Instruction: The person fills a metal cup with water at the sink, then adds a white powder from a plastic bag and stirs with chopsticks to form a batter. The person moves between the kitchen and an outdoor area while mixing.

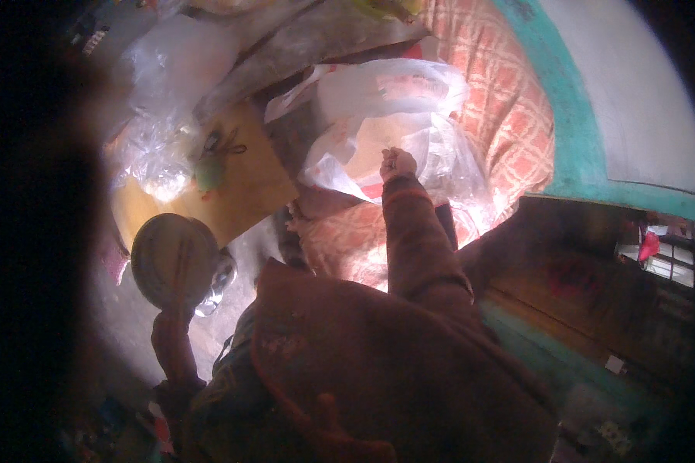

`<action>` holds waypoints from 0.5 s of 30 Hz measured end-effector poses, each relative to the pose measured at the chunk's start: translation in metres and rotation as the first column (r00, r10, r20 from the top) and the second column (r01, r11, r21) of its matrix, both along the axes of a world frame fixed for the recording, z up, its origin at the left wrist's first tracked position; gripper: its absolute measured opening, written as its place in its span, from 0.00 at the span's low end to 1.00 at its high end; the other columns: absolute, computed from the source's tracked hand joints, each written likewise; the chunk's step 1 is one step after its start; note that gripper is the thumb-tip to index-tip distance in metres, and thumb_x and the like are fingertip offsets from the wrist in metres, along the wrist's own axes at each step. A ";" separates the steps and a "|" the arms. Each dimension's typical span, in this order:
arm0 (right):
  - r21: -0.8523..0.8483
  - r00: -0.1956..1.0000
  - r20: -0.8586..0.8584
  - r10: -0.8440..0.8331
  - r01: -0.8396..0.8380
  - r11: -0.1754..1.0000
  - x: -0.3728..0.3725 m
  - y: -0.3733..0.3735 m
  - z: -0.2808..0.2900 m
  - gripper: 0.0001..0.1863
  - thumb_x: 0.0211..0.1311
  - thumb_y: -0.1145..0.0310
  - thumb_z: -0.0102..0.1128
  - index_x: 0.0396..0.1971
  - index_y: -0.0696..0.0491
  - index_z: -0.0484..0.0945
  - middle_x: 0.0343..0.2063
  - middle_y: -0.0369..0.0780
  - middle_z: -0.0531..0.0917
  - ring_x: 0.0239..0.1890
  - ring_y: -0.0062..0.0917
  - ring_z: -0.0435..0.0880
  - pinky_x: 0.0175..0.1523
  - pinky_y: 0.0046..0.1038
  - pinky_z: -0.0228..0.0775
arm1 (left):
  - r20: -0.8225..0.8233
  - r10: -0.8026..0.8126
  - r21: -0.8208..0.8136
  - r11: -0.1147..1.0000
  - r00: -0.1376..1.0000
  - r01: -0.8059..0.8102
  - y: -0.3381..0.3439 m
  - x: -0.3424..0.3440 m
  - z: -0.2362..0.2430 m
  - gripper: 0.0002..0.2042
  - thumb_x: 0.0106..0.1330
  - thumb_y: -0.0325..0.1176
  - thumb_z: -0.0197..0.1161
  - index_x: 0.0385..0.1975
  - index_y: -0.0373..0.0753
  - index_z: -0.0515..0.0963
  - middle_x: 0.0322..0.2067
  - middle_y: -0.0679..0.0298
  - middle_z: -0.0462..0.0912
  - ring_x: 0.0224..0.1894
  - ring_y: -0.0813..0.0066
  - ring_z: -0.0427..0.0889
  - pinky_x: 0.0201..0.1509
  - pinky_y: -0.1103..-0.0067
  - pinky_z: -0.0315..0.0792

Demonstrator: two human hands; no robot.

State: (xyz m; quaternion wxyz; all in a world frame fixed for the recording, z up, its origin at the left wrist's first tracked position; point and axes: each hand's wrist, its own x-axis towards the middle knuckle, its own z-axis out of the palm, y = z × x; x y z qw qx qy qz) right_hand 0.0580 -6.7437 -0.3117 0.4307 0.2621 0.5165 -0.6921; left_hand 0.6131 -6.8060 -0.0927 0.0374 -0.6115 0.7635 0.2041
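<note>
My left hand (174, 328) grips the near edge of a pale round bowl (153, 266). Thin straight sticks, perhaps chopsticks (181, 258), lie along it. A second round rim shows just behind the bowl's right side. Farther right, my right hand (398, 163) is closed over the mouth of a large white plastic bag (417, 81). Whether its curled fingers hold anything is too small to tell. Tan, smooth-looking contents (371, 147) show inside the open bag, around the hand. The bag rests on an orange patterned cloth (502, 116).
A yellowish wooden board or tabletop (247, 185) lies between the bowl and the bag. On it are crumpled clear plastic (162, 154), a dark looped item (225, 143) and something green (207, 174). A teal-edged white panel (641, 92) stands at the right.
</note>
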 end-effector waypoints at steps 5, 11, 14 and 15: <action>0.057 0.999 0.011 0.049 -0.050 0.997 0.007 0.007 0.007 0.07 0.65 0.67 0.49 0.28 0.53 0.71 0.16 0.35 0.71 0.10 0.15 0.60 0.13 0.18 0.51 | -0.094 0.030 0.037 0.999 0.995 -0.026 -0.005 -0.009 0.004 0.11 0.67 0.34 0.56 0.38 0.32 0.79 0.38 0.52 0.82 0.41 0.65 0.80 0.42 0.71 0.72; 0.123 0.971 -0.167 0.172 -0.152 0.981 0.042 0.020 0.029 0.12 0.60 0.66 0.56 0.18 0.52 0.72 0.11 0.34 0.71 0.09 0.21 0.65 0.13 0.24 0.53 | -0.273 0.086 0.108 0.992 0.958 -0.059 -0.006 -0.017 0.009 0.11 0.67 0.34 0.56 0.39 0.32 0.79 0.38 0.53 0.82 0.41 0.65 0.80 0.42 0.71 0.72; 0.426 0.826 -0.323 0.462 -0.309 0.850 0.060 0.029 0.046 0.08 0.58 0.67 0.56 0.24 0.56 0.75 0.11 0.36 0.72 0.08 0.21 0.66 0.12 0.27 0.55 | -0.411 0.163 0.188 0.978 0.897 -0.092 -0.006 -0.016 0.010 0.11 0.67 0.33 0.56 0.39 0.32 0.79 0.38 0.53 0.82 0.41 0.65 0.79 0.43 0.71 0.72; 0.504 0.748 -0.406 0.525 -0.296 0.812 0.065 0.033 0.051 0.07 0.55 0.69 0.59 0.22 0.56 0.75 0.11 0.39 0.74 0.07 0.24 0.67 0.11 0.29 0.54 | -0.459 0.195 0.223 0.970 0.867 -0.101 -0.006 -0.015 0.009 0.11 0.67 0.33 0.56 0.39 0.32 0.79 0.38 0.53 0.82 0.41 0.65 0.79 0.43 0.71 0.72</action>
